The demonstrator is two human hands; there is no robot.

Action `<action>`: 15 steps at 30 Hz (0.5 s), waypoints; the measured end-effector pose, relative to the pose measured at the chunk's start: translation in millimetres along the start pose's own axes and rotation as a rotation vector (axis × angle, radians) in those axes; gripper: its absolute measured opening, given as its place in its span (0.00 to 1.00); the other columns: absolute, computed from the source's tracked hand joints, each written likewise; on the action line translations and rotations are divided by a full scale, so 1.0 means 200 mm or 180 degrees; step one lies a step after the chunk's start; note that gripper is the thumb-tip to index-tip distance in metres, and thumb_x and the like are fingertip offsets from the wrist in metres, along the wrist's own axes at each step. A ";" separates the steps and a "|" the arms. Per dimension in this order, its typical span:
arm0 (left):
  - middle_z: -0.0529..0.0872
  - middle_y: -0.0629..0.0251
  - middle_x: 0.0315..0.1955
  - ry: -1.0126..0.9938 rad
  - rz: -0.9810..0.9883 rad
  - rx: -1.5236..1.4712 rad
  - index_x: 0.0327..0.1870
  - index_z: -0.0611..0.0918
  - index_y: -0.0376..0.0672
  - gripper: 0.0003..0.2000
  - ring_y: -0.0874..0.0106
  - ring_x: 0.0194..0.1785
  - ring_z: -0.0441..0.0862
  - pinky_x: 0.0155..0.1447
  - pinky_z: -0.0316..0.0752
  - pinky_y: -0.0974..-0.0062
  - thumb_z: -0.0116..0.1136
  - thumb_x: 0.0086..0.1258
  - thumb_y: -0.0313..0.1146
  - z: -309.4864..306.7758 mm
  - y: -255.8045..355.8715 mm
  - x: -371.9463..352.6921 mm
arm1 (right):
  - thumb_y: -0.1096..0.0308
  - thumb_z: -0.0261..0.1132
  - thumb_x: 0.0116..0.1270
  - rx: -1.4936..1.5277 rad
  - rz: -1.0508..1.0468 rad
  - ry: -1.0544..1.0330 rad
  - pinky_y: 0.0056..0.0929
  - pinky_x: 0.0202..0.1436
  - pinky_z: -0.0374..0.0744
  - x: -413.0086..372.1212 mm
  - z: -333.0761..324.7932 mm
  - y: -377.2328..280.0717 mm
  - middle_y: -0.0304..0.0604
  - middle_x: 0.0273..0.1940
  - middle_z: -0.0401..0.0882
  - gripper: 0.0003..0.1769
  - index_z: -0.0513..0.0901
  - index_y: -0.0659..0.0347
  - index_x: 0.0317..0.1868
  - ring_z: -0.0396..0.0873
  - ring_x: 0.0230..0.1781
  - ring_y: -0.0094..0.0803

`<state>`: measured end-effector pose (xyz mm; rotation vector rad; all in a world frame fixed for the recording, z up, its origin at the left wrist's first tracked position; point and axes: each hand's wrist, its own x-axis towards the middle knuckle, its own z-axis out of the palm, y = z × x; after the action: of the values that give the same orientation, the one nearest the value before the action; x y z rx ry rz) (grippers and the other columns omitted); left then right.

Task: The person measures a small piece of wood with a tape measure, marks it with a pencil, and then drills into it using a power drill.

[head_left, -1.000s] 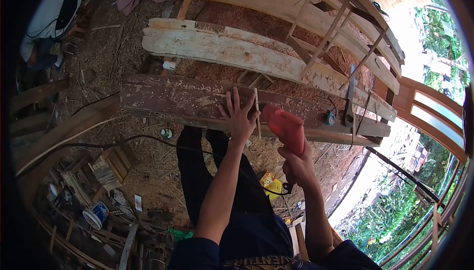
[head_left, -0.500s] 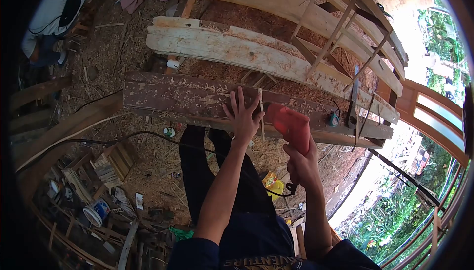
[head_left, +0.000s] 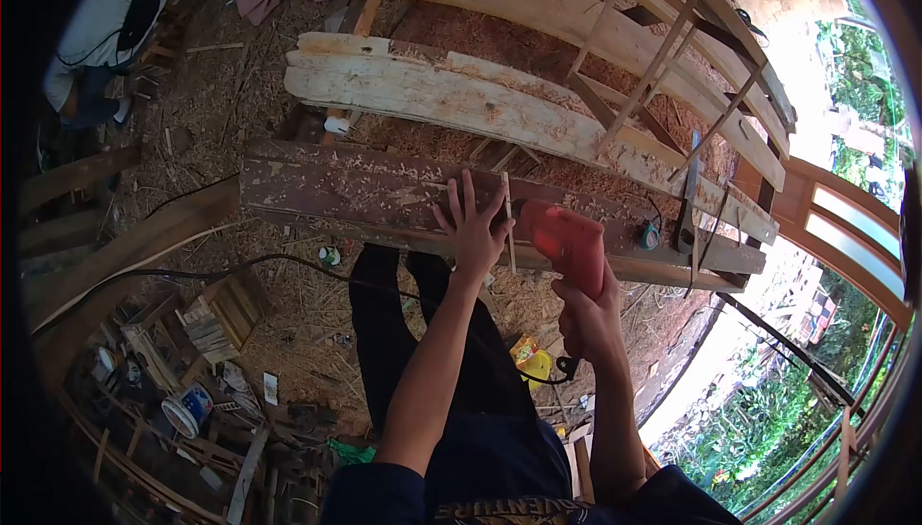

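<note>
A red power drill point(head_left: 567, 239) is gripped by my right hand point(head_left: 588, 321), its front end pointing left at a thin wooden strip point(head_left: 509, 222). That strip lies crosswise over a dark brown beam point(head_left: 336, 184) strewn with shavings. My left hand point(head_left: 473, 222) rests on the beam just left of the strip, fingers spread, with the thumb at the strip's edge. Whether the thumb presses on the strip is hard to tell. The drill's tip, close to the strip, is too small to make out.
Long pale boards point(head_left: 413, 88) lie beyond the beam. A blue-green tape measure point(head_left: 651, 234) and a dark metal tool point(head_left: 686, 222) sit on its right part. A black cable point(head_left: 259, 261) runs left. Another person point(head_left: 106, 25) is at the upper left; a white bucket point(head_left: 185, 413) stands lower left.
</note>
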<state>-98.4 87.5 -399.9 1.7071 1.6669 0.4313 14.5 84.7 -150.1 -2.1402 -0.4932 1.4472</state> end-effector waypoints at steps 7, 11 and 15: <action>0.43 0.53 0.88 -0.0010 0.0023 0.0063 0.81 0.70 0.79 0.34 0.44 0.89 0.34 0.78 0.29 0.19 0.66 0.72 0.58 0.01 -0.01 0.00 | 0.75 0.68 0.67 0.0048 0.0112 -0.0058 0.23 0.14 0.71 0.00 0.00 -0.03 0.35 0.25 0.76 0.31 0.71 0.64 0.70 0.73 0.13 0.21; 0.44 0.54 0.88 0.0014 0.0002 -0.0065 0.79 0.71 0.80 0.33 0.46 0.89 0.36 0.79 0.29 0.20 0.68 0.73 0.53 -0.01 0.01 0.00 | 0.75 0.67 0.67 0.0055 0.0088 -0.0003 0.23 0.14 0.70 -0.01 0.01 -0.03 0.35 0.25 0.76 0.30 0.71 0.64 0.70 0.72 0.13 0.21; 0.43 0.54 0.88 -0.0060 -0.0036 -0.0035 0.79 0.71 0.80 0.33 0.46 0.89 0.35 0.79 0.29 0.21 0.68 0.73 0.53 -0.02 0.02 0.00 | 0.75 0.67 0.68 -0.0012 0.0010 -0.0023 0.23 0.14 0.70 0.00 0.00 -0.01 0.35 0.25 0.77 0.30 0.71 0.64 0.70 0.73 0.13 0.21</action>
<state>-98.2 88.5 -394.8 1.6881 1.6571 0.4170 14.3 86.1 -149.6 -2.1403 -0.4960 1.4574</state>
